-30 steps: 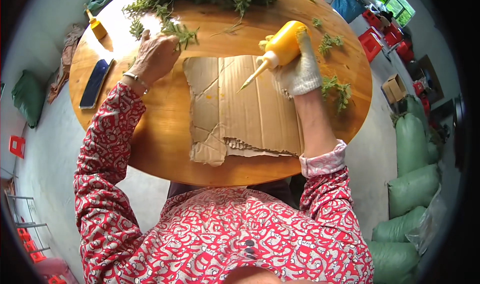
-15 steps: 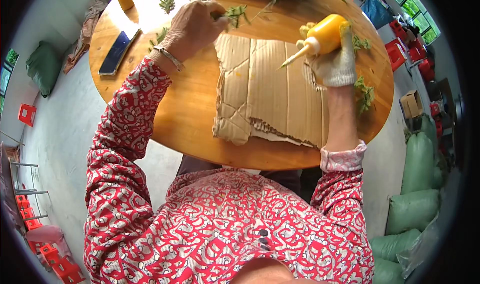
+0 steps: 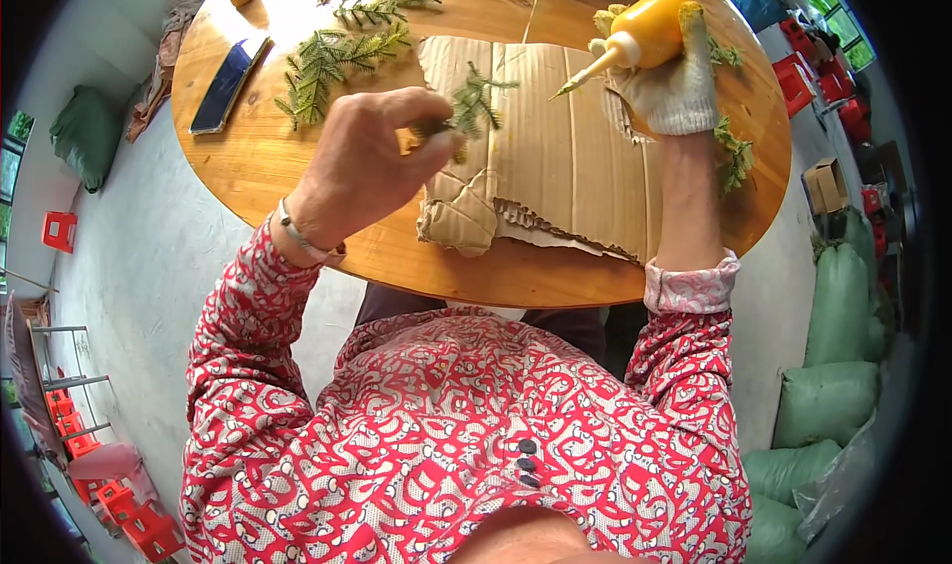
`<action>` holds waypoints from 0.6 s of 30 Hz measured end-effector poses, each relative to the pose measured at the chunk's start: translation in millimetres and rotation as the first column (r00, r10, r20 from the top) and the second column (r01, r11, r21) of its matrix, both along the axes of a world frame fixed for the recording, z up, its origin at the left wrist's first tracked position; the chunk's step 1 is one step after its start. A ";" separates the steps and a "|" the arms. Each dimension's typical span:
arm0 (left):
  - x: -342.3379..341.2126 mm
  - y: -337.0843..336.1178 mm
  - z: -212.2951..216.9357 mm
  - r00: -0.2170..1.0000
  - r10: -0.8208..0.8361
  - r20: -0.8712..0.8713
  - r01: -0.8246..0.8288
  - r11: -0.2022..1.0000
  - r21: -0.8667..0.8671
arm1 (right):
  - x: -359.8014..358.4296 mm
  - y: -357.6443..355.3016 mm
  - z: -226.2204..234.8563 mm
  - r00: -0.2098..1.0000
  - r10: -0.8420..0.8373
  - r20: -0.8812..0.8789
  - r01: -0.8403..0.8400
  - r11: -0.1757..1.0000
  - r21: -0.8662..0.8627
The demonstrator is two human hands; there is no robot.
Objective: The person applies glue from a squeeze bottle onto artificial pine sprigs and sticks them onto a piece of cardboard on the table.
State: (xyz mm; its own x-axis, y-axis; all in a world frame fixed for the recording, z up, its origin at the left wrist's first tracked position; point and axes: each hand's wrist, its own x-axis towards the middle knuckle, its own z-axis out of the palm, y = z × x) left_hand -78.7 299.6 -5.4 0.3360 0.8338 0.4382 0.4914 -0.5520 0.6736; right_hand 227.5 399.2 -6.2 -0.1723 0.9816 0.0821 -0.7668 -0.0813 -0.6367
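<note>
From where I'm standing, the left hand (image 3: 362, 162) is pinching a green twig (image 3: 476, 106) that is poking up and right, toward the yellow bottle (image 3: 650, 30) the gloved right hand (image 3: 682, 96) is gripping.

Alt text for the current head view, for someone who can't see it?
A bare left hand pinches a small green sprig over a torn cardboard sheet; the gloved right hand holds a yellow squeeze bottle, nozzle pointing down-left. Other sprigs and a dark phone-like slab lie on the wooden table.
</note>
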 end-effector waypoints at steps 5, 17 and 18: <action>-26.7 -21.5 4.9 0.991 0.099 0.086 -0.093 0.993 -0.075 | 4.7 1.6 -4.0 0.999 -0.006 0.035 0.005 1.000 0.025; -131.8 -95.1 -11.4 0.781 0.517 0.351 -0.387 0.841 -0.378 | 0.6 10.7 -9.2 0.995 0.040 -0.089 -0.036 0.998 0.046; -135.5 -98.1 -13.4 0.747 0.529 0.403 -0.418 0.845 -0.334 | 0.5 10.2 -9.9 0.995 0.044 -0.092 -0.040 0.998 0.041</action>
